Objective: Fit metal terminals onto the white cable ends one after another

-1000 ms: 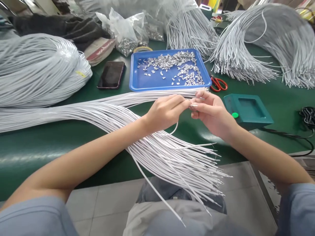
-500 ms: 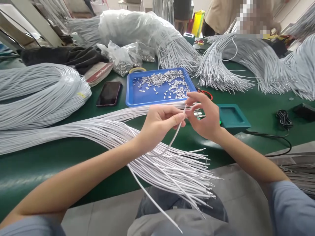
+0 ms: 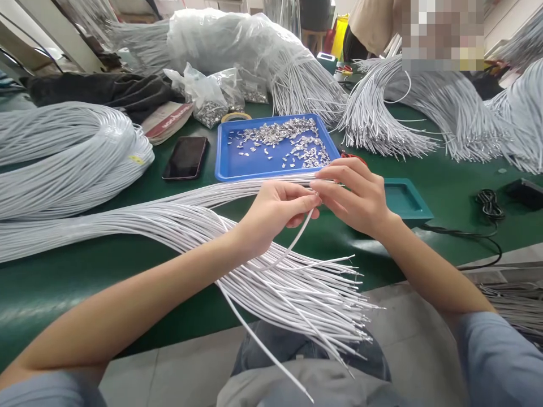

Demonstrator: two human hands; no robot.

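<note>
A white cable (image 3: 302, 233) is pinched between thumb and fingers of my left hand (image 3: 275, 216), its end pointing up. My right hand (image 3: 358, 195) closes its fingertips around that end, meeting the left fingertips; the very tip of the cable is hidden. Below both hands fans out a bundle of white cables (image 3: 292, 297), with bare ends to the right. Just behind the hands, a blue tray (image 3: 248, 165) holds small silver metal terminals (image 3: 278, 133). A teal device with a recessed top (image 3: 407, 200) stands partly behind my right hand.
On the left lie a coiled grey cable bundle (image 3: 72, 152) and a phone (image 3: 185, 158). Bags of metal parts (image 3: 210, 107) and plastic-wrapped cables (image 3: 229, 42) are behind. More cable bundles (image 3: 377, 121) lie at the back right, near a person. A black cord (image 3: 490, 203) is at right.
The fingers of my right hand have straightened and swung over the cable end, covering more of it and the teal device. My left hand keeps its pinch on the cable.
</note>
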